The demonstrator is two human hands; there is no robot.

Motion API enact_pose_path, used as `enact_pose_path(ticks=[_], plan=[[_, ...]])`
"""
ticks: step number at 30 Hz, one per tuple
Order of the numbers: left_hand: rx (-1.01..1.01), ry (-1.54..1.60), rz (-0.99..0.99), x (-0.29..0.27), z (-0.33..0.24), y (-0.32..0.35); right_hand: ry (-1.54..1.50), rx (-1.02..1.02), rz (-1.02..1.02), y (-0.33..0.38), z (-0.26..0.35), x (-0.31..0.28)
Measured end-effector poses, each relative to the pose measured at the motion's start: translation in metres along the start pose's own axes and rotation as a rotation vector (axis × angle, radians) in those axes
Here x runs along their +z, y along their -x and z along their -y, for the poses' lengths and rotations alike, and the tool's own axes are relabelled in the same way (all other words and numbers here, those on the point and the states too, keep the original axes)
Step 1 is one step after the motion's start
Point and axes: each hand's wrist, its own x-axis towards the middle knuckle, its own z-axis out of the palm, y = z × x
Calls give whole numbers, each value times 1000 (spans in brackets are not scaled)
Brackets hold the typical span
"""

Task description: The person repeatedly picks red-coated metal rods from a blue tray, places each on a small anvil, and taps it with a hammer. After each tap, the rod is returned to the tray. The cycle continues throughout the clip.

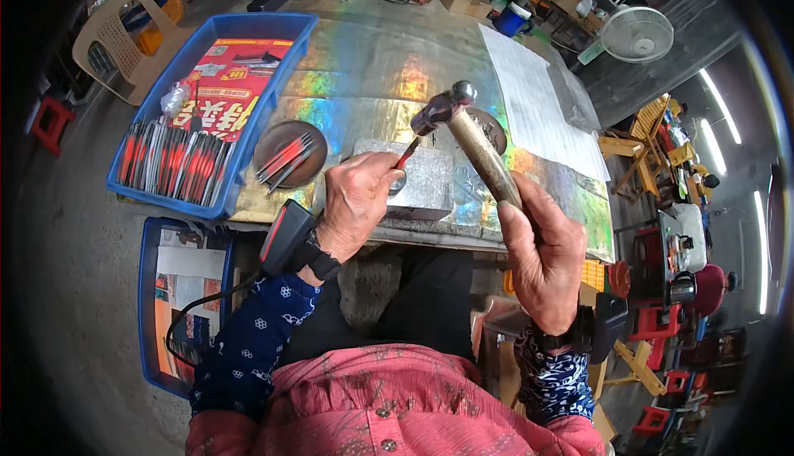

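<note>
At far left on the bench (347, 38), a blue tray (271, 92) holds a long row of red and grey strips (176, 165), packed side by side at its near end. Below the bench sits another blue tray, the lower tray (149, 290), with flat printed pieces and a few slim red and dark ones. Just right of the upper tray, a bowl (308, 170) carries a small bunch of similar strips. Whether the row or the bunch is the finished lot cannot be told, so how much is left is unclear; both look like one batch, partly handled.

Next, the left hand (357, 195) pinches one red piece (408, 153) between thumb and curled fingers, over the metal block (430, 179). This piece seems to be mid-work, not yet laid with any others. Its upper end meets the head of the hammer (484, 154) in view; whether they touch is unclear. Behind the handle, a second bowl (500, 129) is partly hidden, its small dark contents too indistinct to count. Rightmost, the right hand (542, 249) grips the handle's lower end, thumb against fingers, head raised.
</note>
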Motion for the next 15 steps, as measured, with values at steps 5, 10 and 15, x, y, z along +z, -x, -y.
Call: enact_pose_path(ticks=[5,10,15], plan=[[9,-15,-2,0,1,-1,88,-10,-12,1,18,-14],[16,-39,-3,0,2,0,0,-254,-336,-5,21,-6],[17,-20,5,-1,0,4,51,141,71,-2,12,-4]])
